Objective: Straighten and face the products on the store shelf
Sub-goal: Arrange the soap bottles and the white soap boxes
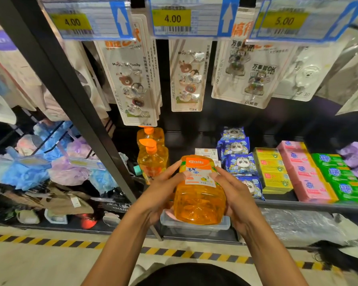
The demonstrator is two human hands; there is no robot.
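Left hand: my left hand (163,188) is bare, with long, slim fingers.
Right hand: my right hand (234,195) is bare too and of the same slim build.
Left forearm: my left forearm (120,244) is lean and uncovered from the wrist to the near edge.
Right forearm: my right forearm (271,250) is uncovered the same way.
Clothing: my black garment (194,274) shows as a dark rounded mass at the near edge, between my forearms.
Pale patch: a pale grey patch (142,270) sits just left of it; cloth or shoe, I cannot tell.
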